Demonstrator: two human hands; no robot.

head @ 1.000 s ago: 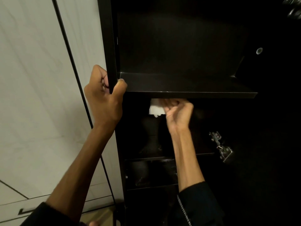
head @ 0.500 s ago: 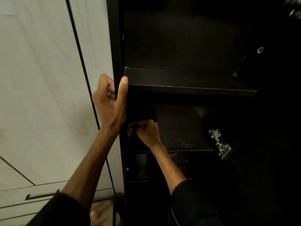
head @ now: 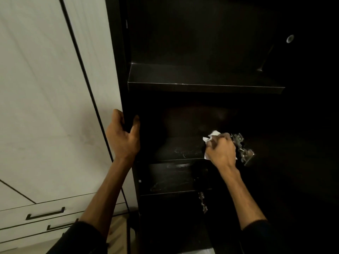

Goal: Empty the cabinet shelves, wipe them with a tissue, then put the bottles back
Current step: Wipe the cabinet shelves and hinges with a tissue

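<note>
Tissue (head: 212, 137): bunched in my right hand (head: 221, 153), its grip clenched round it, pressed on the middle shelf (head: 176, 150) to wipe.
Left hand (head: 122, 138): clasps the cabinet's side panel (head: 117, 70), I judge for bracing.
Bottles: none visible.

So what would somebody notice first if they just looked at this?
Probably the crumpled white tissue, the brightest thing inside the dark black cabinet; the right hand grips it at the right end of the middle shelf. Next, the left hand holds the cabinet's front left edge. Right of the tissue, a shiny metal door hinge catches the light.
</note>
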